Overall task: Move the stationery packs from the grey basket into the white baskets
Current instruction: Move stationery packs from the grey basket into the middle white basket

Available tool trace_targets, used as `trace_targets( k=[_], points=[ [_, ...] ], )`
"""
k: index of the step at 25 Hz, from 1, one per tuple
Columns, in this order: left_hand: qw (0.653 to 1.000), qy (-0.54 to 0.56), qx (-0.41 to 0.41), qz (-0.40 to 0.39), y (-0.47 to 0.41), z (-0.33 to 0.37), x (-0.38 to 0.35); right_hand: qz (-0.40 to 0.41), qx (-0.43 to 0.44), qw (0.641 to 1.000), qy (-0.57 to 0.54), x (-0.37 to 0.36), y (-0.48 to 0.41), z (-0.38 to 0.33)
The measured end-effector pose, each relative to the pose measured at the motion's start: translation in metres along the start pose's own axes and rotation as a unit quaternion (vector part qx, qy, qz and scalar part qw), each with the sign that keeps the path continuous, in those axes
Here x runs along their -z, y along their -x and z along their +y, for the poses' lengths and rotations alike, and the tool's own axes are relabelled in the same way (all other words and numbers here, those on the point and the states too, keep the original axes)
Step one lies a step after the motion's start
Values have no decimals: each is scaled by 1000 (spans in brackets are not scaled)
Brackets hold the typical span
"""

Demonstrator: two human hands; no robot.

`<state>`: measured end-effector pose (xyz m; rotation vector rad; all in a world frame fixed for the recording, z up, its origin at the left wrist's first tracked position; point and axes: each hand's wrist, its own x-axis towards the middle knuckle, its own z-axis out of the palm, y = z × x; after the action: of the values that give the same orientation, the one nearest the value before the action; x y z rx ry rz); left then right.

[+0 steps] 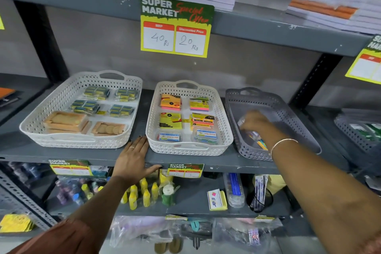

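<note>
Right hand (254, 122), blurred inside the grey perforated plastic basket (288, 117), fingers curled around a clear pack (250, 133), contents unreadable; left hand (134, 159) flat, fingers spread.

Right above you, the big offer sign (176, 26) clipped to the upper shelf edge reads "SUPER MARKET" in white, with "Special Offer" scrawled in red beside it. Under that, the box headed "MRP" says "40 Rs" by hand, and the one headed "Discounted Price" says "20 Rs". Down on the shelf edge by your left hand (133, 160), two smaller tags (185, 170) carry "SUPER MARKET" too, but their prices are too blurred to read. The sign at the far right (368, 62) is cut off. The pack labels in the white baskets (186, 148) are too small to make out.
</note>
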<state>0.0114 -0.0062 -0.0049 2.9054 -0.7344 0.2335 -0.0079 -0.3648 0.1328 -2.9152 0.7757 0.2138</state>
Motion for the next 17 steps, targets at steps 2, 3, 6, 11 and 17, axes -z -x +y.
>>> trace_targets(
  k=[2,3,6,11,17],
  points=[
    [1000,4,-1,-2,0,1,1,62,56,996,-38,21,1,-35],
    [1000,5,-1,-2,0,0,0,87,93,991,-35,27,4,-57],
    [1000,6,0,-8,0,-2,-2,80,238,968,-30,27,26,-121],
    [1000,13,-1,-18,-1,-3,-3,-51,340,938,52,-31,43,-176],
    [1000,2,-14,9,-1,-3,-5,-47,337,937,77,-54,42,-188]
  ],
)
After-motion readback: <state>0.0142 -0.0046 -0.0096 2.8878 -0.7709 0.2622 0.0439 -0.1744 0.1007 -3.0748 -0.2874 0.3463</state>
